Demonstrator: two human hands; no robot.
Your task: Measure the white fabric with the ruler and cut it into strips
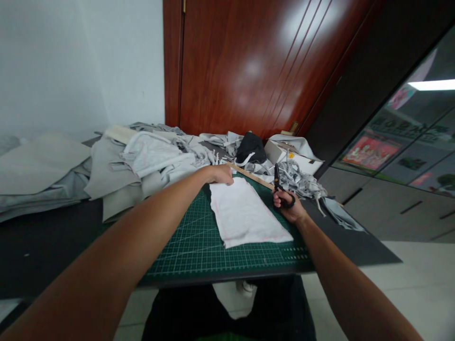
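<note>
A white piece of fabric [249, 215] with faint pinkish lines along its edges lies flat on a green cutting mat [192, 251]. At its far left corner, my left hand [223, 174] is closed on the cloth, the fingertips partly hidden. My right hand [289, 206] grips a pair of black scissors [277, 177] by the handles, to the right of the fabric. The scissor blades point up and away from me and look closed, apart from the cloth. Beyond the fabric a wooden ruler [254, 177] lies slantwise along the mat's far edge.
Stacked grey and white fabric pieces [117, 170] cover the table's left and back. Cut strips [296, 177] heap up at the right, near a white box [279, 151] and a black cloth item [250, 148]. The dark table's front edge [227, 278] runs close to my legs.
</note>
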